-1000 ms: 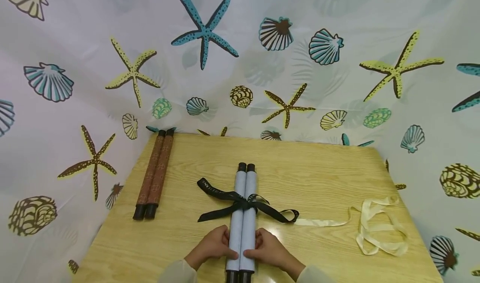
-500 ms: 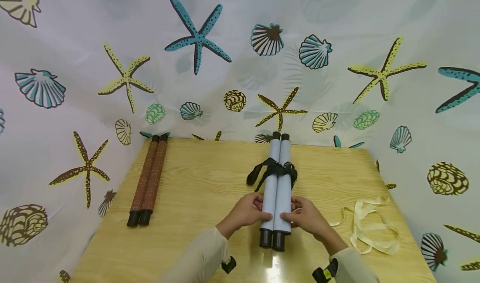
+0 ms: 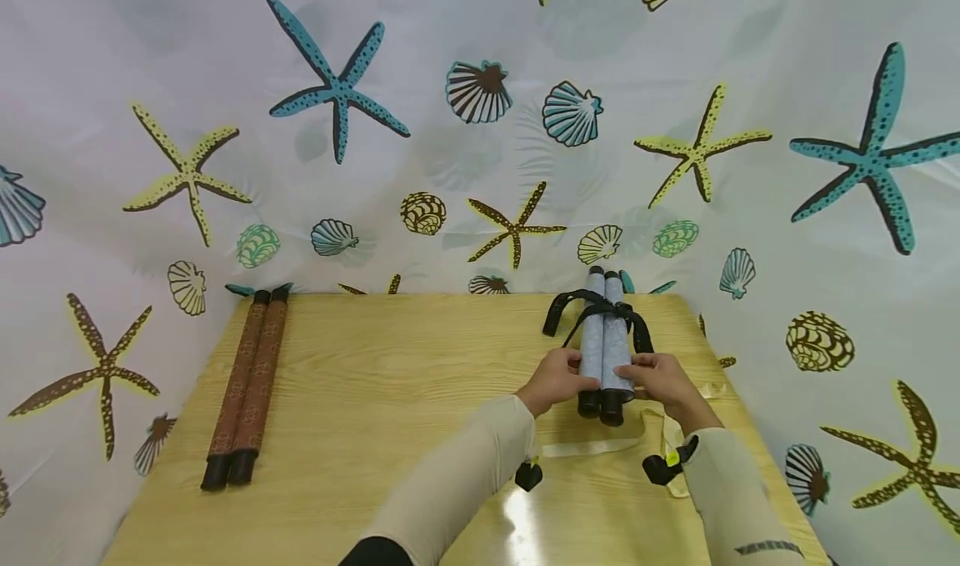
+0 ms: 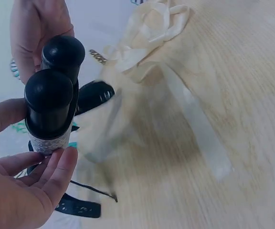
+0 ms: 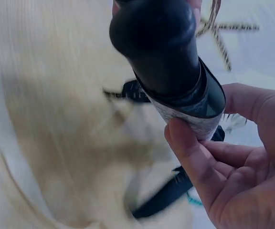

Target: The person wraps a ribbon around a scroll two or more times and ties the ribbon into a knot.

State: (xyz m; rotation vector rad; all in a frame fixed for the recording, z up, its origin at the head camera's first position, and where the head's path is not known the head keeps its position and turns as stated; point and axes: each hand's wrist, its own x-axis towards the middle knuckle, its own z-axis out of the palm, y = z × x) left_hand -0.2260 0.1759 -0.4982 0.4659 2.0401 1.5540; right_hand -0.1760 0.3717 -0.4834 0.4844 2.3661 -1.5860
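Two pale blue rolled scrolls (image 3: 592, 341) with black end knobs lie side by side, bound by a black ribbon (image 3: 609, 309) tied in a bow. My left hand (image 3: 553, 380) grips the near end of the left scroll, thumb on top. On the other side my right hand (image 3: 667, 384) pinches the right scroll near its end. Both wrist views show the scrolls raised over the table, with a rounded black knob (image 4: 49, 95) facing the left wrist camera. Ends of the black ribbon hang on either side of the pair.
Two brown patterned scrolls (image 3: 249, 383) lie together on the left of the wooden table (image 3: 390, 433). A loose cream ribbon (image 3: 592, 448) trails under and beside my right forearm. Behind the table hangs a white curtain (image 3: 420, 149) printed with shells and starfish.
Both hands have lifted the blue scrolls and carried them away from me and rightward, from mid-table to the back right. The black ribbon's ends now dangle. The head view has turned right.
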